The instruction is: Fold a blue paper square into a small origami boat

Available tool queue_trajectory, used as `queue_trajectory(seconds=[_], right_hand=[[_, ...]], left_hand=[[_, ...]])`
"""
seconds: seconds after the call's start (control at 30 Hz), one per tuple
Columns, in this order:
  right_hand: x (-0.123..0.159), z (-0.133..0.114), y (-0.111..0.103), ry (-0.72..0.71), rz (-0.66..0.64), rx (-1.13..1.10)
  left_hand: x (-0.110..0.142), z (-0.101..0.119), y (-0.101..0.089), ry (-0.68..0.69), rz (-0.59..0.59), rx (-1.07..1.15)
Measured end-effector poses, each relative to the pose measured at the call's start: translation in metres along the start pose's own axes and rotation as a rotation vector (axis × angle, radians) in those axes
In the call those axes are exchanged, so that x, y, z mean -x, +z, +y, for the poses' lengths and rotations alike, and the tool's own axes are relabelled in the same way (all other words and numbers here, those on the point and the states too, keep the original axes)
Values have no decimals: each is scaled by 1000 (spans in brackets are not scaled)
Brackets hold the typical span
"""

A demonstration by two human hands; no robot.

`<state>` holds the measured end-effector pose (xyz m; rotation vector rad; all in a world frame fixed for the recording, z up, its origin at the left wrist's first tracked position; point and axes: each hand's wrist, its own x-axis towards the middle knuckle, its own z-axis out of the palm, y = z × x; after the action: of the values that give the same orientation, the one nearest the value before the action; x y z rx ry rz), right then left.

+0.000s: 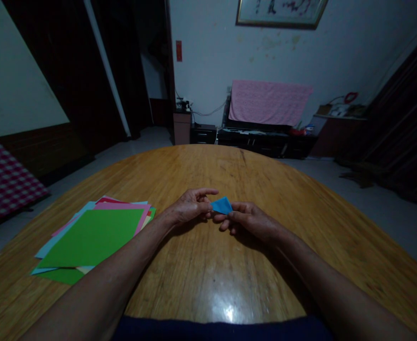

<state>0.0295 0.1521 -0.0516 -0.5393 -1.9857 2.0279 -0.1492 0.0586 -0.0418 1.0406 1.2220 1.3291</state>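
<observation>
As hands (190, 207) (251, 220) pinch, blue paper (222, 205), lying crosswise

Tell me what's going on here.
A person is holding a small blue folded paper piece between their left hand and right hand, over a round wooden table. To the left of the hands lies a loose, fanned pile of coloured paper sheets, with a green sheet on top and pink and light blue edges showing beneath it.
</observation>
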Motion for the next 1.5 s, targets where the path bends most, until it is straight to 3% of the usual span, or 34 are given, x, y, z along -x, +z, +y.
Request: queue_trajectory(seconds=[0.13, 0.37, 0.73, 0.93, 1.13, 1.3, 1.5], right_hand=[[3, -6, -1, 8, -24, -82], [-1, -7, 0, 57, 99, -139], [0, -8, 10, -37, -52, -227], [-1, -10, 18, -205, 206, -196], [-7, -2, 25, -292, 347, 32], [-9, 1, 21, -352, 372, 64], [-12, 2, 15, -242, 355, -149]], left_hand=[[2, 1, 1, 21, 14, -8], [1, -1, 3, -1, 33, 1], [-3, -3, 6, 0, 65, 133], [-5, 6, 4, -78, 184, 371], [-5, 3, 10, -150, 122, 455], [-5, -1, 8, -190, 21, 433], [0, 2, 15, -159, -6, 285]])
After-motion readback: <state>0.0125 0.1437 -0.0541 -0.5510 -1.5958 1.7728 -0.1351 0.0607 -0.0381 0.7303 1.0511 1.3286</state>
